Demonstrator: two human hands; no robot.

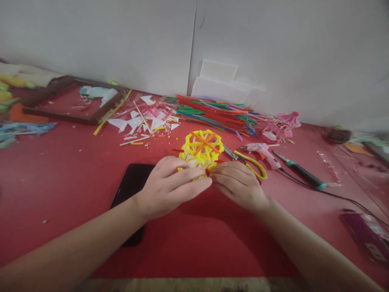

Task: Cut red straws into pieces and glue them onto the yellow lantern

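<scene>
Spreading beneath everything, the red tabletop (75, 170) is carrying a bundle of coloured pipe cleaners (212, 113) and, nearer, a black smartphone (130, 184) that the left hand (173, 182) and its forearm are partly covering. That hand is grasping the near left side of a yellow pipe-cleaner frame (204, 143) with orange spokes, while the right hand (238, 182) is grasping its near right side, thumb out of sight. Working well here probably means that the left fingers are bracing the frame lightly, since fuzzy stems look easily bent, while the right fingertips are pressing slowly and squarely. The frame is standing between the hands, its lower near edge touching the fingertips, its spoked face rising beyond them. A small red piece (208, 172) is showing where the fingertips are meeting; which hand is pinching it, I cannot tell.
</scene>
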